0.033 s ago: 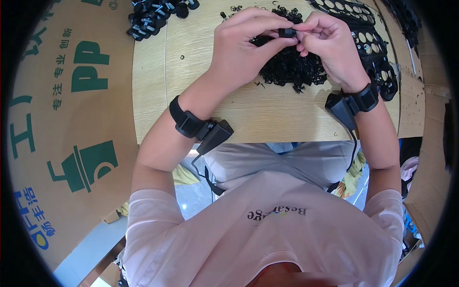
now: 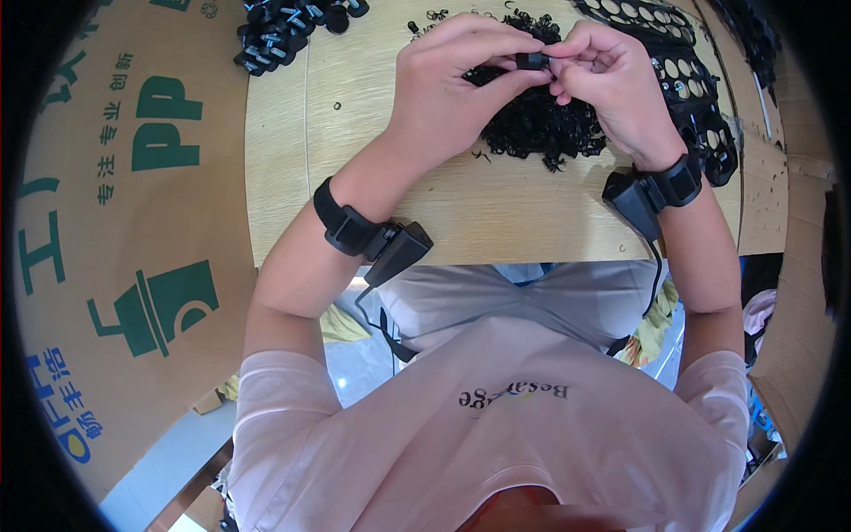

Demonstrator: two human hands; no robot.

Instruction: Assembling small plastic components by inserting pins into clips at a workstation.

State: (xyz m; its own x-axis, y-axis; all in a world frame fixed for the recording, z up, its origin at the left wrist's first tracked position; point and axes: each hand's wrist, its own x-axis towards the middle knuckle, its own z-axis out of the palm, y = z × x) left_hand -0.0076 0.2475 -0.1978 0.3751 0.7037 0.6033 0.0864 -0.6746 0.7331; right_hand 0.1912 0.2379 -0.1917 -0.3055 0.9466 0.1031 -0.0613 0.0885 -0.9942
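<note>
From the head view: across the upper centre, a tabletop (image 2: 532,217) of pale wood, streaked with fine grain and crossed near its left side by a thin straight seam. In the upper left of the frame, a heap of knobs (image 2: 277,40), smooth round black heads and shiny metallic stems all jumbled. At upper centre, a springy mound of black curls (image 2: 541,129), thin, glossy and tangled. To the upper right, a floppy black sheet (image 2: 700,105) punched with rows of round holes. Along the left side, a wall of brown cardboard (image 2: 222,217), flat and matte with green print.

Above the mound, at upper centre — a small black part (image 2: 530,61), short, smooth and roughly cylindrical, lying sideways and partly hidden by fingers. Pinched between thumb and forefinger of the left hand (image 2: 448,89). Just beside, the right hand (image 2: 625,93), thumb and forefinger drawn close at the part's right end — exact grip too small to tell. On both wrists, black straps (image 2: 348,226) with angular black boxes (image 2: 399,253).
</note>
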